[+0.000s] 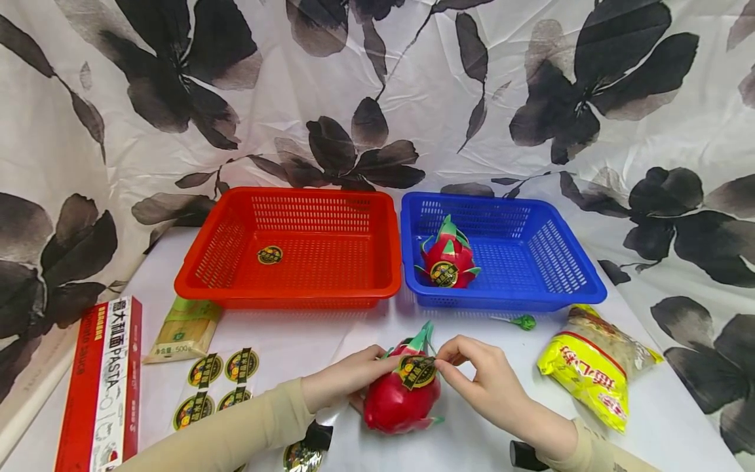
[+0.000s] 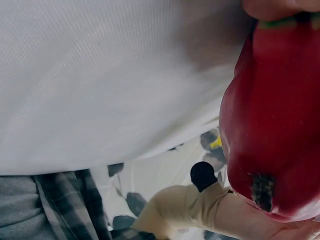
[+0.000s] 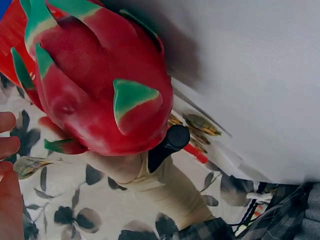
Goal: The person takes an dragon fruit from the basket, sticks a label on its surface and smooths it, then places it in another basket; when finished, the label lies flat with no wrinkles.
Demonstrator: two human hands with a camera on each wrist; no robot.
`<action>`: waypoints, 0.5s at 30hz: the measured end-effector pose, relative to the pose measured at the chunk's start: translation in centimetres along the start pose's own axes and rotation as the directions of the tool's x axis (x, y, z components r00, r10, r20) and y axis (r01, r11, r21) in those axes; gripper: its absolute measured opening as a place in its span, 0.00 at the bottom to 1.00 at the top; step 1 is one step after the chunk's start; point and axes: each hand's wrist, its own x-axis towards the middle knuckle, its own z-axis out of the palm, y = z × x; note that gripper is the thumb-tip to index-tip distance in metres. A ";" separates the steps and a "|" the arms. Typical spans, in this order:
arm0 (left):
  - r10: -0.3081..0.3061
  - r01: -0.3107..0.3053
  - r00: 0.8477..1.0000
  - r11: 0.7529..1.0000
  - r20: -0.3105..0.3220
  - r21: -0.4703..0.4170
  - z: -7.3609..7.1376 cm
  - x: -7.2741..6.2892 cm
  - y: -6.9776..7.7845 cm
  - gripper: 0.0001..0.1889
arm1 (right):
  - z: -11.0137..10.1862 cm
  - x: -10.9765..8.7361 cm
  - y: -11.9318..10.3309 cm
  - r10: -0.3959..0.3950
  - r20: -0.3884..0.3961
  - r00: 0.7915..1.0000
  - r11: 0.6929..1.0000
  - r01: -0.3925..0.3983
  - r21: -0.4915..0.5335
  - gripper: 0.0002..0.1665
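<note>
A red dragon fruit (image 1: 401,406) with green-tipped scales lies on the white table in the head view. My left hand (image 1: 348,375) grips it from the left, thumb on top. A round black-and-gold sticker (image 1: 417,372) sits on the fruit's upper side. Thumb and forefinger of my right hand (image 1: 486,377) pinch that sticker at its right edge. The left wrist view has the fruit's stem end (image 2: 263,191) close up. In the right wrist view, green scales (image 3: 132,102) face the camera and the fruit hides most of the left hand.
Behind stand a red basket (image 1: 289,303) with a sticker inside and a blue basket (image 1: 507,303) holding another stickered dragon fruit (image 1: 449,252). A pasta box (image 1: 100,387), a noodle packet (image 1: 183,331) and several stickers (image 1: 205,370) lie left; a green lollipop (image 1: 523,322) and yellow bag (image 1: 590,373) right.
</note>
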 end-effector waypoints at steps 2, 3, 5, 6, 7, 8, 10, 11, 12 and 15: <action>0.012 -0.012 1.000 1.000 0.015 -0.004 0.2 0.1 -0.1 0.23 | -0.1 -0.2 -0.1 0.041 0.003 0.999 0.999 -0.041 0.028 0.13; 0.015 -0.015 1.000 1.000 0.017 -0.003 0.3 0.1 -0.1 0.23 | -0.2 -0.2 -0.1 0.059 0.005 0.998 0.997 -0.059 0.040 0.13; 0.027 -0.027 0.999 1.000 0.021 0.010 0.5 0.2 -0.1 0.23 | -0.3 -0.4 -0.1 0.093 0.008 0.996 0.994 -0.093 0.058 0.12; 0.032 -0.032 0.999 0.999 0.021 0.014 0.6 0.2 -0.1 0.23 | -0.3 -0.5 -0.1 0.104 0.008 0.995 0.993 -0.105 0.061 0.11; 0.032 -0.032 0.999 0.999 0.020 0.016 0.7 0.2 -0.1 0.22 | -0.4 -0.5 -0.1 0.112 0.007 0.994 0.992 -0.113 0.063 0.11; 0.033 -0.033 0.999 0.999 0.016 0.020 0.7 0.2 -0.1 0.22 | -0.4 -0.6 0.0 0.117 0.003 0.993 0.991 -0.117 0.061 0.11; 0.031 -0.031 0.999 0.999 0.012 0.026 0.8 0.2 0.0 0.22 | -0.5 -0.6 0.0 0.127 -0.008 0.992 0.991 -0.126 0.054 0.11; 0.027 -0.028 1.000 0.999 0.010 0.029 0.8 0.3 0.0 0.23 | -0.6 -0.6 0.1 0.129 -0.014 0.991 0.990 -0.129 0.051 0.11; 0.025 -0.026 1.000 0.999 0.007 0.033 0.8 0.3 0.1 0.23 | -0.6 -0.6 0.2 0.131 -0.017 0.991 0.990 -0.130 0.050 0.11; 0.013 -0.014 1.000 0.999 0.005 0.031 0.9 0.3 0.1 0.26 | -0.7 -0.7 0.3 0.138 -0.025 0.990 0.989 -0.137 0.049 0.11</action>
